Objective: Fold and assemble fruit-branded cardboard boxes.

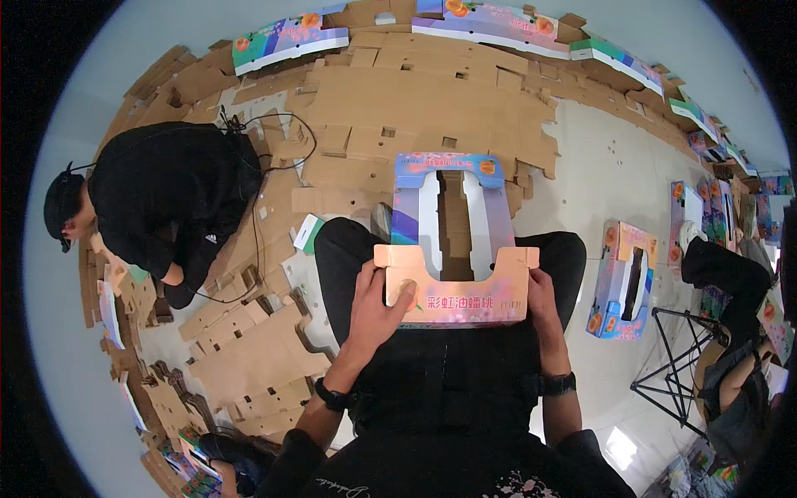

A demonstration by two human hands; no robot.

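Note:
A printed cardboard fruit carton rests across my lap. Its near end panel is peach and pink, its far end blue and purple with fruit pictures. Through a long opening in its top, white inner flaps and a brown bottom show. My left hand grips the near left corner, thumb pressed on the front panel and fingers round the side. At the near right corner, my right hand is closed against the side, its fingertips partly hidden behind the carton.
A similar carton stands on the tiled floor to my right, near a black folding stool frame. Flattened brown cardboard covers the floor ahead and left. A co-worker in black crouches at left; others sit at right and lower left.

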